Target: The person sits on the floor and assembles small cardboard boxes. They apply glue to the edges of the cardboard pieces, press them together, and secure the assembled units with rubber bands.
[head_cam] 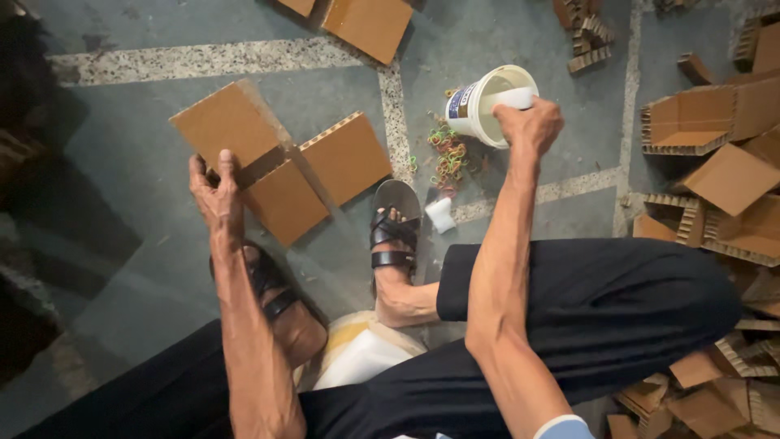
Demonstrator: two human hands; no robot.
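Taking the white tub point(487, 104) as the landmark: far to its left, a cross-shaped piece of honeycomb cardboard point(280, 167) is lying flat on the floor and is pinned at its near edge by the left hand point(215, 191), fingers pressed down and closed over the board's edge. Should that grip be loosened, the flaps could well be shifted out of line. Between the cardboard and the tub, two sandalled feet point(394, 236) are planted, and a scatter of coloured rubber bands point(445, 154) is seen just below the tub, touching its base or nearly so. The tub itself is tilted toward the viewer, and the right hand point(528, 122) is held at its rim, fingers bunched together around something pale; what exactly is gripped cannot be told. A tilted, open tub is judged easily knocked over, and its contents spilled across the bands. Right of the tub, folded cardboard boxes point(715, 162) are heaped. The surface is a worn grey-green stone floor point(146, 268) crossed by speckled pale strips, dimly lit.
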